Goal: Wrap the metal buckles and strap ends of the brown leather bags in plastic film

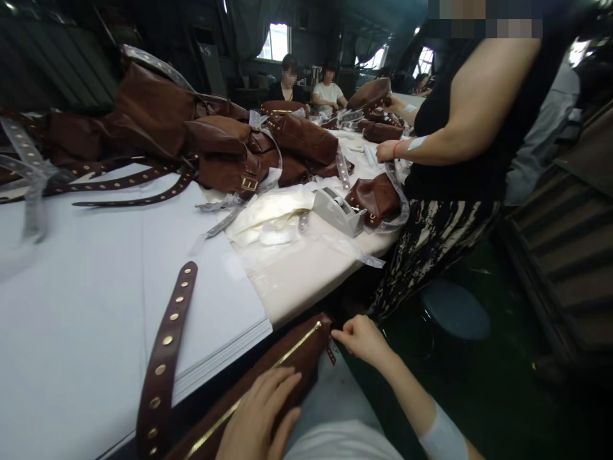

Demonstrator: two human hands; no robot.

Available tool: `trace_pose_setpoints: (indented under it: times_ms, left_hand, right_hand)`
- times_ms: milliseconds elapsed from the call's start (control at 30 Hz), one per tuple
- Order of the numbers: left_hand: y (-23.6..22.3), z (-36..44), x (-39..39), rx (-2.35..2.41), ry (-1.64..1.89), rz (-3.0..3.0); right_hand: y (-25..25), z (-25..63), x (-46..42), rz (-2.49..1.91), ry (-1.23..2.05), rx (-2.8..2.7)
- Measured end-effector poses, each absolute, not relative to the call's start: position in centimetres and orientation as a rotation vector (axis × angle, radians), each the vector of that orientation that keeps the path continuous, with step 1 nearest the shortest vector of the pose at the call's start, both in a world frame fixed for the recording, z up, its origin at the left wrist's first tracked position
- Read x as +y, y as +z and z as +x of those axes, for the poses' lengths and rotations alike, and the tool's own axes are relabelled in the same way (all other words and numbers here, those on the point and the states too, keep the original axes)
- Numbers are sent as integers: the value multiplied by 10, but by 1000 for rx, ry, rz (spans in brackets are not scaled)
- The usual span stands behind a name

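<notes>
A brown leather bag (306,351) lies under the open left hand (258,415). The right hand (364,338) pinches at its zipper end (322,326).

The head camera is looking forward and down from the person's own head, along the length of a table (81,332). It is sitting close above the left hand (258,415), the right hand (364,338) and a bag (287,358), which are crowding the bottom of the frame beside a strip of the person's shirt (335,444). A strap (165,345) is looming large near the lens. Farther off, the view is taking in a tape dispenser (338,211) and a co-worker's arm (460,121). Well away, it is reaching seated people (328,96) below a window (274,41). The wide lens is bowing the table's edges.
</notes>
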State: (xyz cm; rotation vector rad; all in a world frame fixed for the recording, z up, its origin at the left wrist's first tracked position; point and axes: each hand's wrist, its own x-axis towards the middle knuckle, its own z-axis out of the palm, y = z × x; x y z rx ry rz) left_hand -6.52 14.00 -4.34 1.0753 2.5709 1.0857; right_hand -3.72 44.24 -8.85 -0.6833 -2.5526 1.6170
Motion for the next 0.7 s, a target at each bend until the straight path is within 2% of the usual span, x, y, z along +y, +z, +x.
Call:
trace_pose_setpoints:
  times_ms: [67, 233, 333, 433, 533, 600, 700]
  left_hand:
    - [-38, -73, 165, 2589, 1005, 1176]
    - [-46, -96, 213, 2628, 793, 1183]
    - [-56, -103, 219, 2679, 590, 1062]
    - [-66, -109, 215, 2698, 518, 988]
    - [-74, -117, 212, 2679, 677, 1041]
    - [-77, -120, 214, 2651, 950, 1096]
    - [-69, -118, 222, 2608, 1519, 1007]
  right_hand:
    - [-62, -55, 441, -430, 1400, -2598]
    - [-32, -144, 403, 194, 1305, -2492]
    - [-38, -194, 384, 263, 1183, -2623]
    - [-44, -211, 382, 276, 1259, -2647]
    - [-42, -197, 395, 50, 1804, -2273]
    - [-39, -178, 407, -207, 2133, -1857]
    - [-37, -145, 420, -401, 2210, -1642]
